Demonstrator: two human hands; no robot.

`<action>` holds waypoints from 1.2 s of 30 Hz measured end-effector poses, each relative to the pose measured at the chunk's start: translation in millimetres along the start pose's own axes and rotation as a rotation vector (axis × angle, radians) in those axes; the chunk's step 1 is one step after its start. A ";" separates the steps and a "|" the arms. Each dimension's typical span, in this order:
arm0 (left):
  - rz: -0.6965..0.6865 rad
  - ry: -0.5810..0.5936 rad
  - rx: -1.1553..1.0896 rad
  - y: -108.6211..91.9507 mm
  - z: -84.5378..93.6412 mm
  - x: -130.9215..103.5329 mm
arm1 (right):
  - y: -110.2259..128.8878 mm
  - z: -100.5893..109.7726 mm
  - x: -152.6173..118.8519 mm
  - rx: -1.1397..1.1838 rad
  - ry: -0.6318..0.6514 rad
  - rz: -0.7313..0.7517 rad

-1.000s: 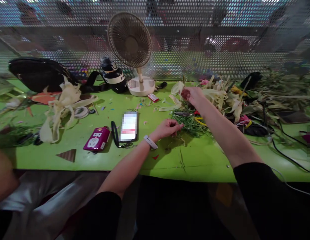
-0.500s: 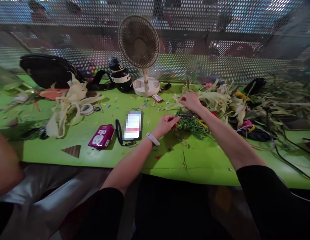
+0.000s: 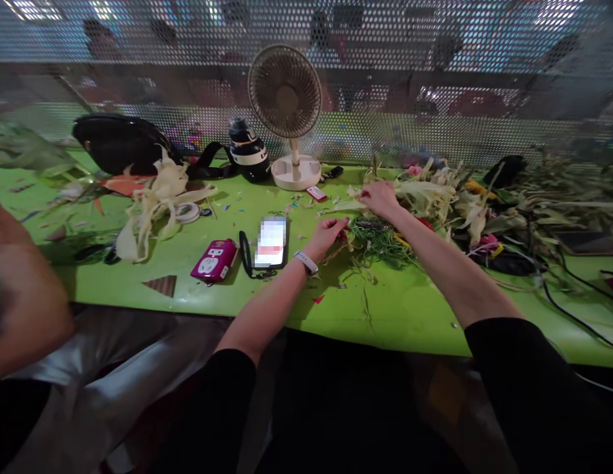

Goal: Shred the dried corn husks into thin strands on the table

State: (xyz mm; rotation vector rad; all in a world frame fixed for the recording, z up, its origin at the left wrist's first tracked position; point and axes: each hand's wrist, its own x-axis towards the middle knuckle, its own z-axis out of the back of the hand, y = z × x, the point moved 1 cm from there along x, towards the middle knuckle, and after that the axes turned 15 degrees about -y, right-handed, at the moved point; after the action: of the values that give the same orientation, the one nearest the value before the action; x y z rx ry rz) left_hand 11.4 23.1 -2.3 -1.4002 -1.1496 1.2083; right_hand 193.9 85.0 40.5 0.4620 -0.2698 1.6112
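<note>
My left hand (image 3: 328, 238), with a pale band at the wrist, has its fingers pinched together just left of a tangle of green strands (image 3: 388, 249). Whatever lies between those fingertips is too small to make out; thin strands show below them. Farther back, my right hand (image 3: 381, 199) is closed with its fingertips down by pale dried husk strips (image 3: 346, 206). I cannot see clearly what it grips. A dark, slim tool (image 3: 371, 224) lies on the green strands between the hands. More pale husks (image 3: 429, 197) are heaped right of my right hand.
Left of my hands lie a phone (image 3: 270, 243) with a strap and a purple power adapter (image 3: 214, 261). A fan (image 3: 295, 172), a bottle (image 3: 249, 158) and a black bag (image 3: 123, 141) stand along the perforated screen. Cables (image 3: 565, 303) run at right. Another person's arm (image 3: 27, 296) is at far left.
The view has shifted slightly, moving table items rightward. My left hand has drawn a little left, off the green strands. My right hand stays by the husks. The other person's arm has moved.
</note>
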 end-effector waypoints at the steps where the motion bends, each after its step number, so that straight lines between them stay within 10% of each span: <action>1: -0.007 -0.001 0.003 -0.1 -0.2 -0.5 | -1.1 5.4 1.0 0.066 -0.116 -0.049; 6: -0.035 -0.031 -0.075 -3.6 -1.5 -2.1 | 13.4 26.1 -27.3 0.591 -0.478 -0.190; 12: 0.027 0.068 -0.357 -1.0 -7.6 -2.4 | 37.6 17.8 -95.7 0.855 -0.451 -0.153; 19: 0.132 0.023 -0.586 -3.1 -5.9 -6.1 | 37.7 16.1 -110.7 0.888 -0.441 -0.135; 36: -0.223 -0.035 -0.158 -14.1 -3.8 -16.0 | 38.3 13.4 -107.0 1.207 -0.218 -0.342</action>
State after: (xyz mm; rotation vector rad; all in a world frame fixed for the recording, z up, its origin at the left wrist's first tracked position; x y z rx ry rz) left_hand 12.8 8.8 14.0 -1.3291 -1.4116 1.0052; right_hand 162.4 -20.2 8.2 1.5070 0.6498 1.2329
